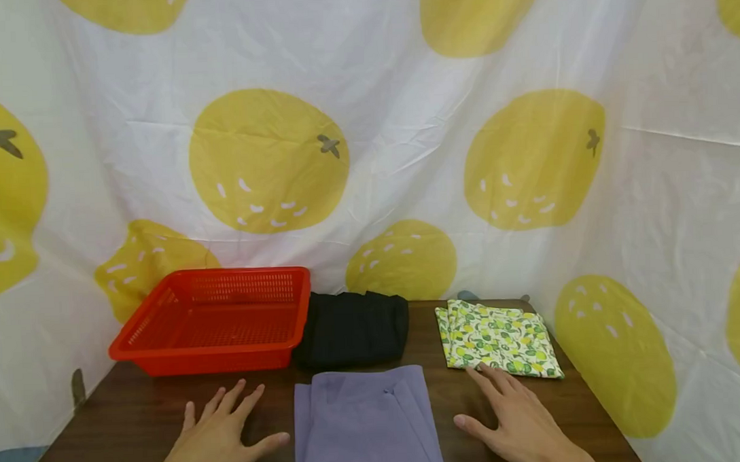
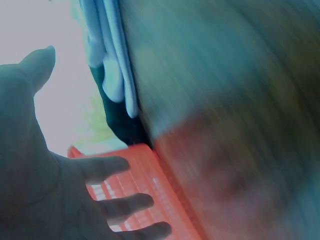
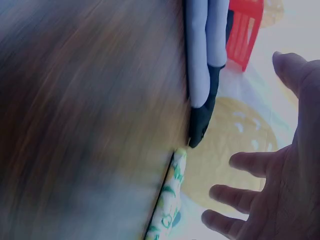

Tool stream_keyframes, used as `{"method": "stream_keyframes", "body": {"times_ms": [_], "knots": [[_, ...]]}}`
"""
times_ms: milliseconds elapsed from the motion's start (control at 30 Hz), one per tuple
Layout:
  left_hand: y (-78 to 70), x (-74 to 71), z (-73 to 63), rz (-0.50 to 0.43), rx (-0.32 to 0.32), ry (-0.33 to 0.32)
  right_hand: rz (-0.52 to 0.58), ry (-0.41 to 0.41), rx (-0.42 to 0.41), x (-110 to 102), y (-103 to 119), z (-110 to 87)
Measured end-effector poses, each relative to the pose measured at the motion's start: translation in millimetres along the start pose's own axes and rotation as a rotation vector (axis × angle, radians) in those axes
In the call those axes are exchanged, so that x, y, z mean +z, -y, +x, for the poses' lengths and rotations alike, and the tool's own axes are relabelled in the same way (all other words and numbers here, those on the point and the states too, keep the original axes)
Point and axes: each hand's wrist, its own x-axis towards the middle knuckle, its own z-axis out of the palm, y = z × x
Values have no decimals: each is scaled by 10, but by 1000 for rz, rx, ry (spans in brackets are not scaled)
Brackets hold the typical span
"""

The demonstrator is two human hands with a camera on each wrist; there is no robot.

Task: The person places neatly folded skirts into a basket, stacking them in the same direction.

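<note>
Folded purple cloth lies on the table between the two hands, at the near edge of the head view. To its left is my left hand, fingers spread and holding nothing. My right hand is on the other side, also spread and holding nothing, its fingertips near the folded lemon-print cloth. Behind the purple cloth lies a folded black cloth. Both wrist views show the palms bare, with the purple cloth and black cloth beyond the fingers.
A red plastic basket with slotted walls stands at the back left, right beside the black cloth. The dark wooden table is bordered at the back and sides by a hanging white curtain printed with yellow fruit.
</note>
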Motion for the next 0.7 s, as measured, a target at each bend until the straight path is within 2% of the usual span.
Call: {"method": "stream_keyframes", "body": {"times_ms": [267, 467, 700], "knots": [[-203, 94, 43, -41, -21, 69, 47, 45, 17, 50, 173, 102], [-365, 162, 79, -47, -17, 60, 89, 75, 28, 84, 291, 181], [-512, 252, 108, -58, -32, 70, 135, 158, 52, 152, 448, 293]]}}
